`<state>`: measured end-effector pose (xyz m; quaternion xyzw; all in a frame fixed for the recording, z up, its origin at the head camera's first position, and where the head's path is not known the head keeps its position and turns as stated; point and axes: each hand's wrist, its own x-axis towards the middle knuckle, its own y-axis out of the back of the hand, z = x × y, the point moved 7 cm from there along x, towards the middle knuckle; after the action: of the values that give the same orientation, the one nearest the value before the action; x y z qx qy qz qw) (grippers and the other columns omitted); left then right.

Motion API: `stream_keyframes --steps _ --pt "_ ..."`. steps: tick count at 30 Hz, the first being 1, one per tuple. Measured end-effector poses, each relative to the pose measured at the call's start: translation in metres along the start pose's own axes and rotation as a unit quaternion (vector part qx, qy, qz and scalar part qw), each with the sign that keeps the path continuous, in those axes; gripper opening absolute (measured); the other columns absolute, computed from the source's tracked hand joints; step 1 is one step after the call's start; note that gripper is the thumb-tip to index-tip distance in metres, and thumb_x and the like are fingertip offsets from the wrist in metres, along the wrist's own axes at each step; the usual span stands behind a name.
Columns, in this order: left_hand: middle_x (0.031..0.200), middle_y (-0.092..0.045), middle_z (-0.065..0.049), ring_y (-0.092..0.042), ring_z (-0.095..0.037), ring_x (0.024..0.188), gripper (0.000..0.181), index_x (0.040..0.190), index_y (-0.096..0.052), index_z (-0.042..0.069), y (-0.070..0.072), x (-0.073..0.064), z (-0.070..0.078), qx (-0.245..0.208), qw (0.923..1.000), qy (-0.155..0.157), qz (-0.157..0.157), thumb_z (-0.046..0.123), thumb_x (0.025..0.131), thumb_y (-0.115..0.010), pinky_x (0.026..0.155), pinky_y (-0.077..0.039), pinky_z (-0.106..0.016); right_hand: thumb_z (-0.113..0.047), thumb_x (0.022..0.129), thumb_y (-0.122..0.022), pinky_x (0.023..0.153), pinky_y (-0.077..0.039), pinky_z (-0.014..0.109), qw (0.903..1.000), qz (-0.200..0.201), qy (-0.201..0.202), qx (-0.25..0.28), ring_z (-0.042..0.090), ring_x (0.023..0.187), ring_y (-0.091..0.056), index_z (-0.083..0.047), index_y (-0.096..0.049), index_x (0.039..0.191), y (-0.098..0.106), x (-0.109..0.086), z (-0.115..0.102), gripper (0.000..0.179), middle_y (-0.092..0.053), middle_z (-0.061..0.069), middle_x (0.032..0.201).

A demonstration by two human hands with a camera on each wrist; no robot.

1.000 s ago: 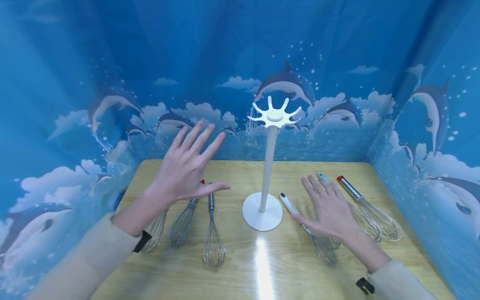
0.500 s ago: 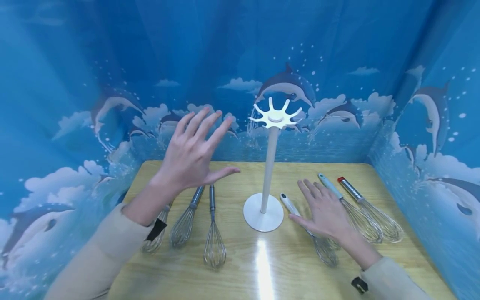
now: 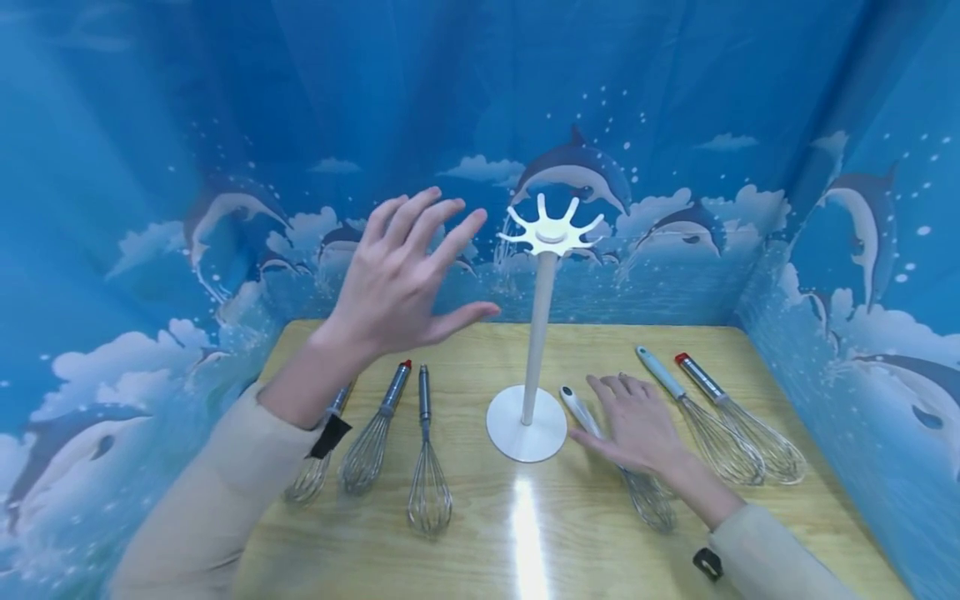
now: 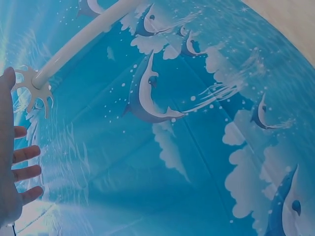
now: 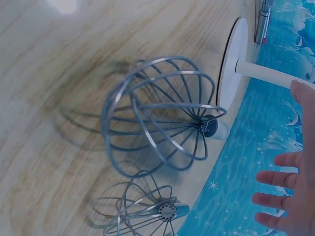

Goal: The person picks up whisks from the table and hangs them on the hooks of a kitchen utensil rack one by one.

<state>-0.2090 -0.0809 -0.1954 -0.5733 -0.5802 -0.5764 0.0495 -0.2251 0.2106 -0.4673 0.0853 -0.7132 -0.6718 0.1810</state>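
Observation:
My left hand (image 3: 393,283) is raised at the back left with fingers spread and thumb out, holding nothing. Just to its right rises a white stand (image 3: 537,333) with curved prongs around its top and a round base. My right hand (image 3: 641,425) hovers low over the table's right side. Beneath it lies a white-handled whisk (image 3: 581,408), its middle partly hidden by the hand. In the right wrist view that hand's fingers (image 5: 273,178) are extended, apart from the large wire whisk (image 5: 167,118) in front.
On the left lie a slim metal whisk (image 3: 426,458), a red-tipped whisk (image 3: 375,433) and another whisk (image 3: 311,479) partly behind the left wrist. At far right are a light-blue-handled whisk (image 3: 662,372) and a red-ended whisk (image 3: 701,379). Dolphin-print curtains (image 3: 480,100) enclose the wooden table (image 3: 465,550).
My left hand has moved up and right, nearer the stand's top. My right hand has shifted slightly left and down, uncovering the light-blue-handled whisk. The whisks and stand lie as before.

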Motion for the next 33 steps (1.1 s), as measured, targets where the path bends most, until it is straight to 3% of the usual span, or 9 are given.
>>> stream_keyframes --steps 7,17,26,33 --pt "0.142 -0.064 -0.019 -0.056 -0.040 0.137 0.085 0.147 -0.059 0.010 -0.002 0.013 0.008 0.005 0.9997 -0.016 0.016 0.071 0.089 -0.069 0.117 -0.042 -0.061 -0.075 0.090 -0.063 0.114 -0.042 0.070 1.0000 0.004 0.008 -0.002 0.053 0.138 -0.054 -0.008 -0.057 0.148 -0.007 0.003 -0.002 0.088 -0.063 0.021 0.144" --pt "0.137 -0.067 -0.018 -0.058 -0.038 0.134 0.075 0.140 -0.064 0.010 -0.005 0.026 0.017 0.012 0.9991 -0.032 0.024 0.068 0.093 -0.066 0.117 -0.044 -0.058 -0.076 0.091 -0.061 0.114 -0.043 0.070 0.9996 -0.024 0.008 -0.013 0.055 0.140 -0.051 -0.007 -0.057 0.147 -0.014 0.005 0.000 0.089 -0.062 0.023 0.144" --pt "0.137 -0.067 -0.017 -0.058 -0.037 0.133 0.065 0.136 -0.066 0.013 -0.010 0.031 0.021 0.030 0.9980 -0.048 0.027 0.065 0.096 -0.064 0.113 -0.048 -0.056 -0.072 0.092 -0.063 0.111 -0.045 0.070 0.9991 -0.035 0.016 -0.017 0.056 0.139 -0.051 -0.008 -0.058 0.147 -0.019 0.009 -0.002 0.085 -0.063 0.023 0.142" --pt "0.136 -0.067 -0.017 -0.058 -0.039 0.133 0.054 0.130 -0.068 0.016 -0.013 0.034 0.024 0.028 0.9980 -0.052 0.024 0.060 0.099 -0.064 0.112 -0.049 -0.055 -0.071 0.093 -0.063 0.110 -0.048 0.067 0.9983 -0.040 0.025 -0.034 0.048 0.133 -0.058 -0.007 -0.060 0.144 -0.027 0.013 -0.002 0.082 -0.065 0.021 0.137"
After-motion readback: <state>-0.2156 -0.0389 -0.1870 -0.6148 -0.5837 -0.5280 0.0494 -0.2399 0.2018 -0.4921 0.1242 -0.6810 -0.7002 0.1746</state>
